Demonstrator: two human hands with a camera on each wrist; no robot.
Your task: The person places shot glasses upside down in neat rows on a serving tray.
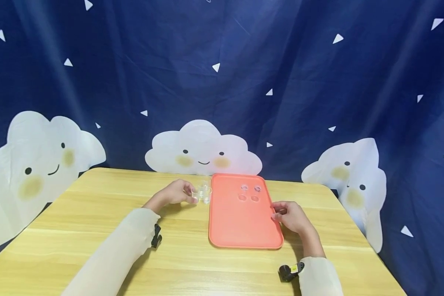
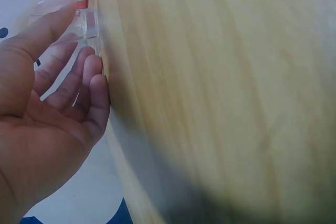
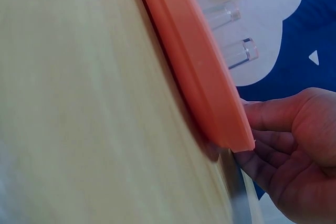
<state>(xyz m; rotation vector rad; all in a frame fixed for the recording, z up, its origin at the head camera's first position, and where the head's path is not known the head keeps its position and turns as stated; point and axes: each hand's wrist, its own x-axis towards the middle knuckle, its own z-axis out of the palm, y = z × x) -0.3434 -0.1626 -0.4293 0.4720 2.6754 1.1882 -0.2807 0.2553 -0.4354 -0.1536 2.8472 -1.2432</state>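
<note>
- The person's left hand (image 1: 175, 191) pinched a clear cup (image 2: 88, 24) between thumb and fingers, at the left side of a small cluster on the table (image 1: 170, 263).
- More clear cups (image 1: 206, 196) stood upright just beside it, near the tray's left edge; their overlapping outlines made the exact count hard to tell.
- The right hand (image 1: 291, 214) gripped the right rim of the orange tray (image 1: 240, 226), its thumb and fingers bent around the edge.
- The tray lay on the wooden table, right of the cluster, its far end close to the backdrop.
- Two see-through cups (image 3: 241, 53) stood side by side, upside down, on the tray's far half, well apart from the right hand.
- Pale sleeves (image 1: 122, 246) covered both forearms, and a dark device (image 1: 292, 271) sat at each wrist.
- Behind the table hung a blue backdrop (image 1: 214, 41) with smiling clouds (image 1: 203, 142) and white triangles.
</note>
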